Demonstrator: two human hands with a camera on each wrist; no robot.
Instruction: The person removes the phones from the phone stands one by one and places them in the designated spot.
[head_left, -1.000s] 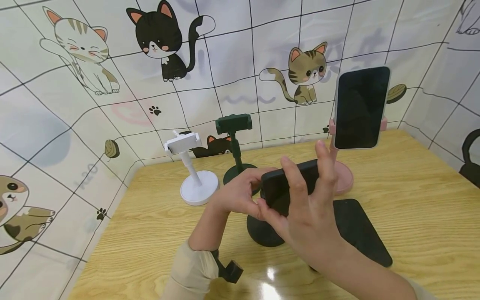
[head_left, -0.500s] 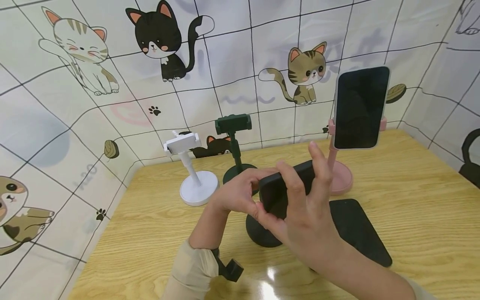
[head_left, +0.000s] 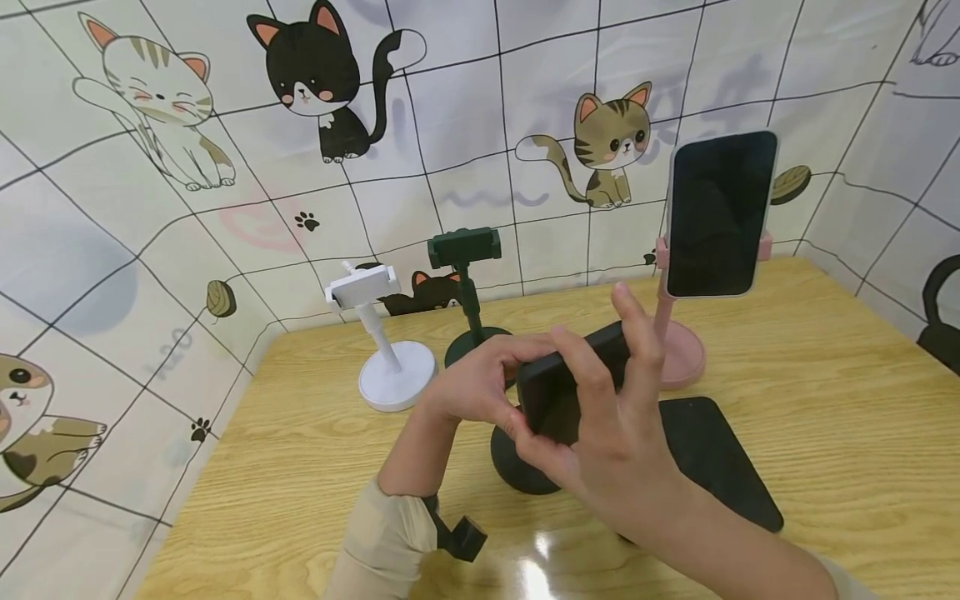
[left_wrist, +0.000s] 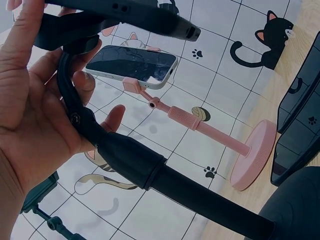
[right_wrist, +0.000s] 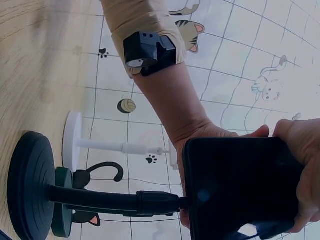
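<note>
A wooden tabletop [head_left: 300, 458] met a cat-print wall [head_left: 465, 117]; just off centre, toward four o'clock, a dark phone [head_left: 550, 404] sat at the head of a black stand [left_wrist: 131, 160]. The left hand [head_left: 474, 385] curled around that head from nine o'clock; the right hand [head_left: 624, 437] pinched the phone from four o'clock. Probably light, stiff, slick and breakable, it seemed safest held by its edges.

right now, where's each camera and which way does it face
Head: on the head, facing forward-down at a held black rectangular phone; left hand, right hand, forearms show.
Left wrist: worn there, facing past the left hand to a pink round-based stand.
Right wrist: worn there, facing the phone; both hands, left forearm show.
Head and left wrist share the pink stand.
</note>
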